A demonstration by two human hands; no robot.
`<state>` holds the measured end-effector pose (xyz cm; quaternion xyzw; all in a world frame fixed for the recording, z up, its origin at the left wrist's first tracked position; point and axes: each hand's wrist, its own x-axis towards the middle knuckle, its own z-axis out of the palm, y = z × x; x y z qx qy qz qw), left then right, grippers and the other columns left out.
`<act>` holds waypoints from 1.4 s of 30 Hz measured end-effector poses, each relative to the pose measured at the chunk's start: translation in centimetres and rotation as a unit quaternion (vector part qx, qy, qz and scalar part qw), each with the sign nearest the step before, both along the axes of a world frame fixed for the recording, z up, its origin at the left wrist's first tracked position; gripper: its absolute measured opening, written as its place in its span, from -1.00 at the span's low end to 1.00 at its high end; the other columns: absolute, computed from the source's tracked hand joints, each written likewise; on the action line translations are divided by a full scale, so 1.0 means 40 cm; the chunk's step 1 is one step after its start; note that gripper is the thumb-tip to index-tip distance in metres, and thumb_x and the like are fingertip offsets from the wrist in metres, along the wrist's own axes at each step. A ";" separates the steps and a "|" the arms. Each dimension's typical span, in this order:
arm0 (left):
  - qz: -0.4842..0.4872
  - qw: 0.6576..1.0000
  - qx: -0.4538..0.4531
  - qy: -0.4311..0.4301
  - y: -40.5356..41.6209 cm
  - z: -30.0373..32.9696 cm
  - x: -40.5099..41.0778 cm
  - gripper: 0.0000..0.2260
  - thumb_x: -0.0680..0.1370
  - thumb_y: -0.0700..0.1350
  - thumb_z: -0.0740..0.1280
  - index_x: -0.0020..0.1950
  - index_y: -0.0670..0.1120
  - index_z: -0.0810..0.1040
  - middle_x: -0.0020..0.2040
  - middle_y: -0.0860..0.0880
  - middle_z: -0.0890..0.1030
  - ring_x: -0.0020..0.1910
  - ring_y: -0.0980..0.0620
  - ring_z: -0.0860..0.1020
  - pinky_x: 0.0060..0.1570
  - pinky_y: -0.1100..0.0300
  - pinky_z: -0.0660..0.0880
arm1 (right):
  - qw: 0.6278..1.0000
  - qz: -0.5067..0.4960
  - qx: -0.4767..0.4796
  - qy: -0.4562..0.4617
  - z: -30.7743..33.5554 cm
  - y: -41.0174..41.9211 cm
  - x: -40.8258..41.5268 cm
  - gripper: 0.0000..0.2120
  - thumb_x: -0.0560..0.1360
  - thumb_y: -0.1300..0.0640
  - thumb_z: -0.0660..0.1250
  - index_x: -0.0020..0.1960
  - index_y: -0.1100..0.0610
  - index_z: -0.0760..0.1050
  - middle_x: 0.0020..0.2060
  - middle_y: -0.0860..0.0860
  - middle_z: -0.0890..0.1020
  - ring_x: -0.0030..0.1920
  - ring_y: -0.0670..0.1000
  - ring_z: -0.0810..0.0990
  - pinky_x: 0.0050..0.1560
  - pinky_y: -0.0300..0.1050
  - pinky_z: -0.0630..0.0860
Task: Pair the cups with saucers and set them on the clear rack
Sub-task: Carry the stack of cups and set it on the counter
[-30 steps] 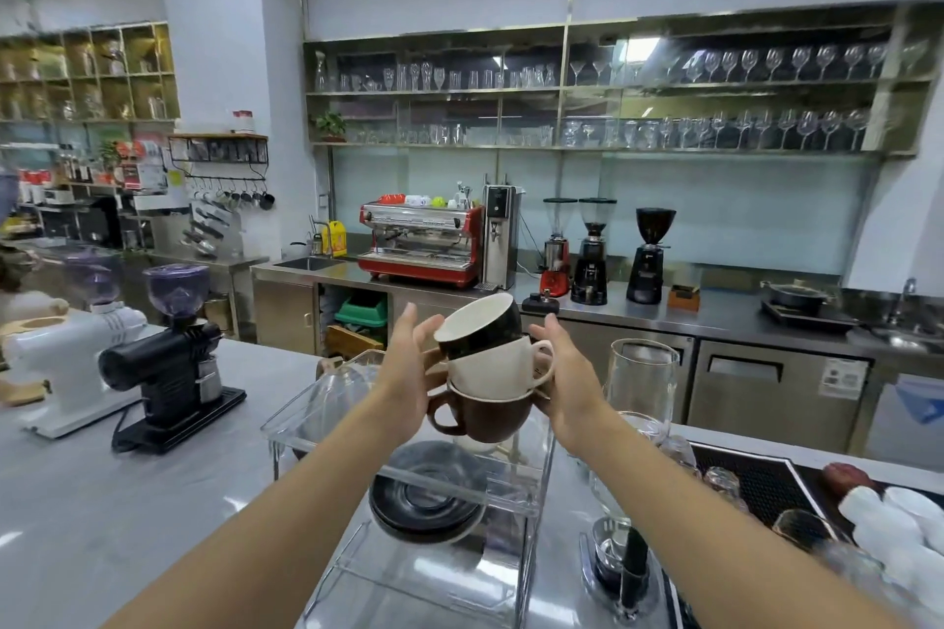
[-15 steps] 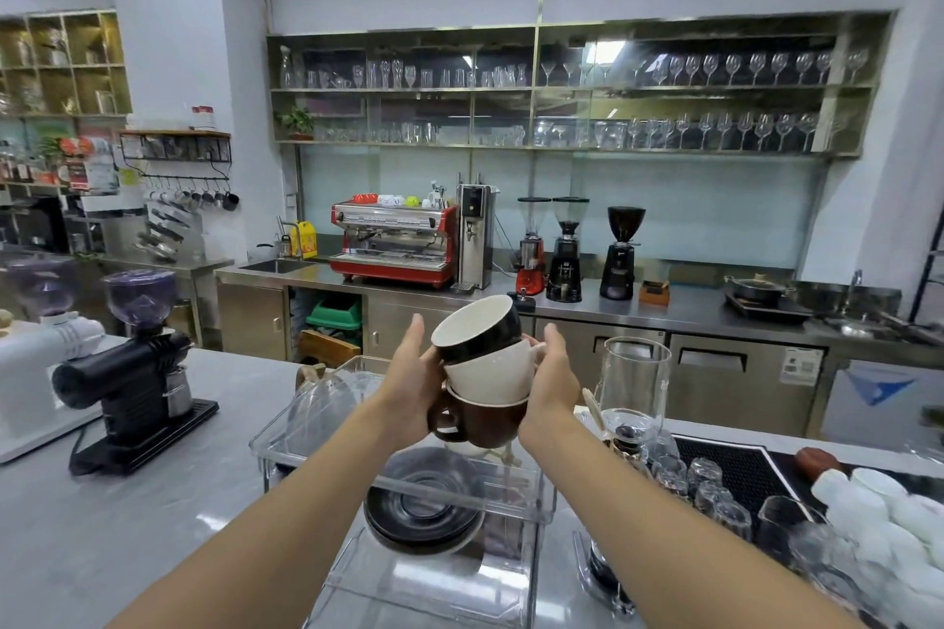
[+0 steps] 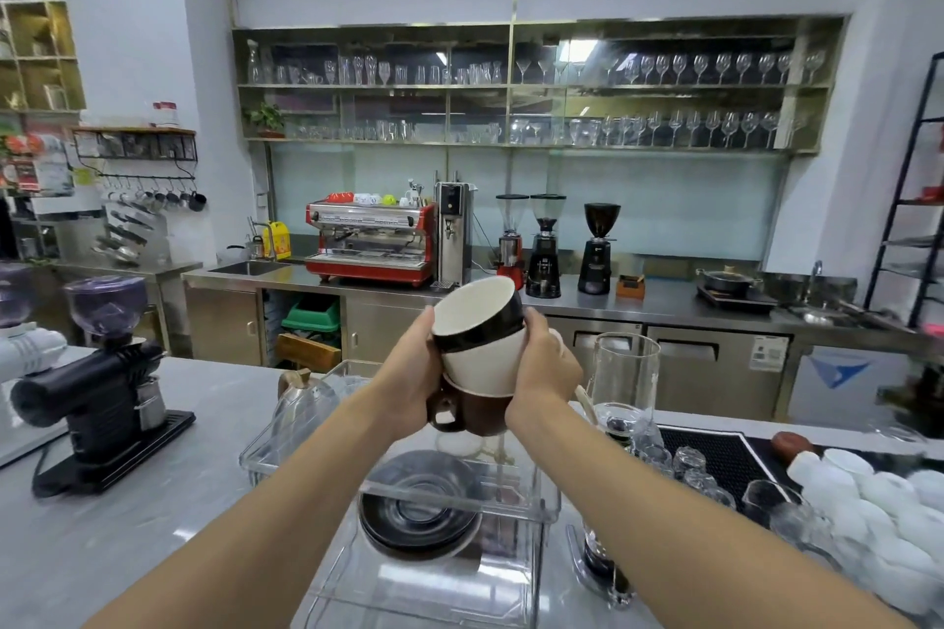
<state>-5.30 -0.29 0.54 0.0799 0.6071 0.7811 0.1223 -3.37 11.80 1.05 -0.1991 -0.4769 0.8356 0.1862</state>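
Three nested cups are held up above the clear rack (image 3: 536, 506): a black cup (image 3: 480, 314) tilted on top, a white cup (image 3: 480, 365) in the middle and a brown cup (image 3: 472, 414) at the bottom. My left hand (image 3: 408, 373) grips the stack from the left. My right hand (image 3: 544, 365) grips it from the right. Dark saucers (image 3: 419, 508) lie stacked on the rack's upper shelf, below the cups.
A black grinder (image 3: 97, 398) stands on the grey counter (image 3: 127, 526) at left. A tall glass siphon (image 3: 620, 383) stands right of the rack, with small glasses (image 3: 684, 467) on a black mat and white cups (image 3: 878, 495) at far right.
The cup stack, held in both hands, has stayed over the rack and the black top cup has tilted further. The view has shifted right.
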 end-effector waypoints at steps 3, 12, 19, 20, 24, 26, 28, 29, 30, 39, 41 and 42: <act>-0.003 1.000 -0.006 0.014 0.013 0.039 0.005 -0.41 0.65 0.32 -0.12 0.37 0.10 0.54 0.26 -0.07 0.68 0.22 -0.10 0.61 0.03 0.04 0.56 | 0.999 -0.010 0.024 0.019 0.050 0.020 0.021 -0.63 0.32 -0.17 0.46 -0.26 0.16 0.57 -0.31 0.00 0.62 -0.23 0.06 0.58 -0.10 -0.02 0.57; -0.032 0.999 0.011 0.038 0.162 0.119 0.088 -0.44 0.65 0.31 -0.09 0.34 0.08 0.56 0.23 -0.07 0.70 0.21 -0.10 0.65 -0.03 0.06 0.62 | 0.997 -0.012 0.051 0.059 0.145 0.175 0.121 -0.63 0.34 -0.21 0.48 -0.26 0.09 0.54 -0.21 0.04 0.61 -0.16 0.09 0.57 -0.09 -0.06 0.52; -0.023 0.999 0.026 0.041 0.299 0.100 0.153 -0.41 0.62 0.35 -0.07 0.40 0.08 0.52 0.27 -0.08 0.67 0.27 -0.13 0.62 0.38 -0.15 0.46 | 0.996 -0.015 0.056 0.069 0.114 0.311 0.178 -0.62 0.28 -0.24 0.48 -0.39 0.06 0.53 -0.18 0.09 0.66 -0.01 0.17 0.65 0.16 0.21 0.56; -0.021 0.999 0.022 0.038 0.317 0.089 0.158 -0.40 0.61 0.36 -0.06 0.40 0.09 0.52 0.27 -0.07 0.68 0.27 -0.13 0.62 0.38 -0.16 0.46 | 0.996 -0.014 0.057 0.070 0.104 0.329 0.184 -0.62 0.28 -0.24 0.48 -0.40 0.06 0.53 -0.20 0.08 0.66 -0.05 0.15 0.65 0.15 0.20 0.57; -0.001 0.999 0.032 0.021 0.373 0.032 0.181 -0.38 0.54 0.42 0.01 0.37 0.12 0.54 0.24 -0.05 0.69 0.26 -0.13 0.62 0.39 -0.19 0.44 | 0.997 -0.005 0.043 0.069 0.055 0.386 0.208 -0.65 0.30 -0.20 0.48 -0.36 0.07 0.54 -0.20 0.08 0.68 -0.13 0.14 0.62 0.08 0.15 0.58; 0.006 0.999 0.026 0.018 0.396 -0.003 0.202 -0.41 0.57 0.41 0.00 0.36 0.13 0.55 0.22 -0.04 0.71 0.23 -0.12 0.64 0.35 -0.18 0.48 | 0.997 0.000 0.036 0.071 0.028 0.406 0.219 -0.66 0.29 -0.17 0.50 -0.38 0.08 0.52 -0.25 0.09 0.66 -0.17 0.13 0.61 0.04 0.14 0.59; 0.008 1.000 0.023 0.007 0.418 -0.041 0.219 -0.41 0.56 0.42 0.01 0.34 0.13 0.56 0.20 -0.04 0.72 0.22 -0.12 0.65 0.34 -0.19 0.48 | 0.997 0.010 0.032 0.068 -0.007 0.430 0.227 -0.69 0.34 -0.13 0.49 -0.34 0.07 0.52 -0.28 0.07 0.63 -0.21 0.10 0.58 -0.10 0.01 0.57; 0.012 1.000 0.021 0.001 0.427 -0.062 0.230 -0.41 0.55 0.44 0.02 0.33 0.14 0.57 0.19 -0.04 0.72 0.22 -0.12 0.65 0.35 -0.21 0.47 | 0.998 0.015 0.030 0.062 -0.028 0.440 0.232 -0.70 0.36 -0.13 0.48 -0.30 0.09 0.52 -0.27 0.07 0.63 -0.22 0.10 0.58 -0.14 -0.04 0.54; 0.021 1.000 0.020 -0.006 0.437 -0.083 0.240 -0.41 0.54 0.44 0.02 0.30 0.14 0.59 0.18 -0.04 0.72 0.21 -0.11 0.66 0.34 -0.20 0.49 | 0.998 0.019 0.027 0.059 -0.049 0.450 0.238 -0.70 0.37 -0.12 0.47 -0.28 0.09 0.52 -0.25 0.08 0.63 -0.22 0.10 0.58 -0.16 -0.06 0.54; 0.035 0.998 0.017 -0.041 0.466 -0.230 0.284 -0.44 0.61 0.38 -0.04 0.36 0.14 0.54 0.24 -0.02 0.69 0.22 -0.08 0.65 0.29 -0.15 0.53 | 0.999 0.024 0.018 0.021 -0.197 0.483 0.243 -0.52 0.31 -0.11 0.51 0.01 0.25 0.57 -0.21 0.08 0.67 -0.18 0.10 0.63 -0.10 0.01 0.59; 0.034 0.998 0.015 -0.052 0.471 -0.260 0.291 -0.43 0.60 0.40 -0.03 0.35 0.15 0.55 0.23 -0.02 0.70 0.24 -0.10 0.64 0.37 -0.22 0.45 | 1.000 0.021 0.017 0.011 -0.224 0.489 0.244 -0.61 0.37 -0.05 0.49 -0.10 0.28 0.55 -0.30 0.06 0.62 -0.23 0.08 0.59 -0.13 -0.01 0.56; 0.036 0.997 0.018 -0.061 0.472 -0.279 0.290 -0.42 0.58 0.42 -0.01 0.34 0.15 0.56 0.24 -0.03 0.70 0.26 -0.12 0.63 0.39 -0.25 0.42 | 1.000 0.019 0.016 0.011 -0.239 0.490 0.243 -0.61 0.38 -0.03 0.48 -0.13 0.31 0.55 -0.31 0.05 0.61 -0.24 0.07 0.58 -0.15 -0.03 0.55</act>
